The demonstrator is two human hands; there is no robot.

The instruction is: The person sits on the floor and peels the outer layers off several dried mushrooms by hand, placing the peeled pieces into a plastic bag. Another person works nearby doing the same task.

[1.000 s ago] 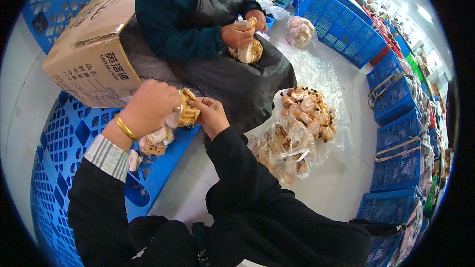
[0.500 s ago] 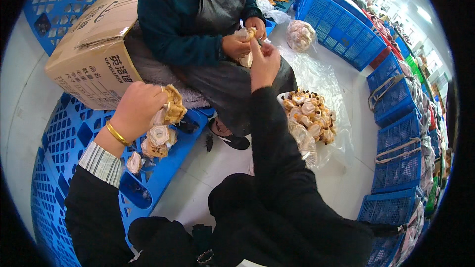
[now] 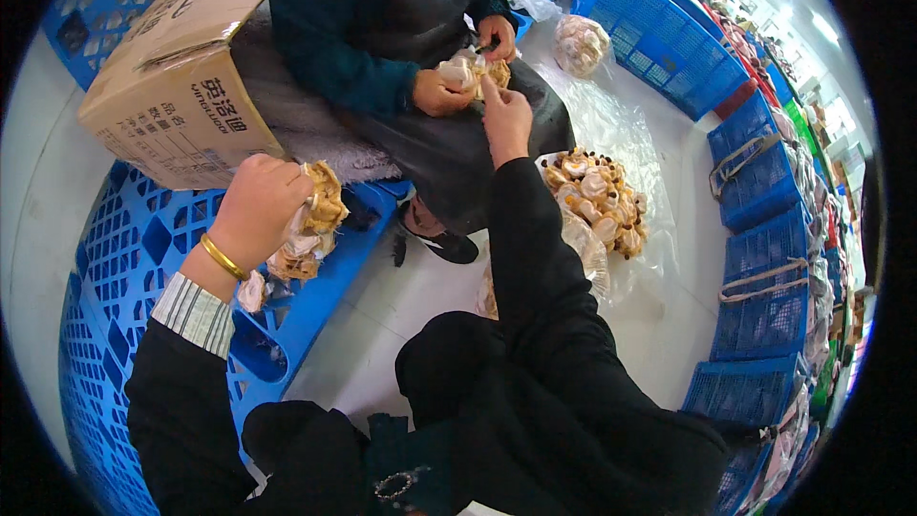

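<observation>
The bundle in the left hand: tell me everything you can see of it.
The bundle is a clump of small tan and cream pieces packed in thin clear plastic, crinkled and glossy. The left hand grips it from the side, fingers closed over its upper part, so that part is hidden. Its golden-brown top sticks out past the fingers; paler pieces hang below. It is held above the blue crate, seemingly not resting on it. What the pieces are cannot be told.

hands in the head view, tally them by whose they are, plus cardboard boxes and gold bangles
own hands: 2, left and right
co-worker's hands: 2
cardboard box: 1
gold bangle: 1
total: 6
</observation>
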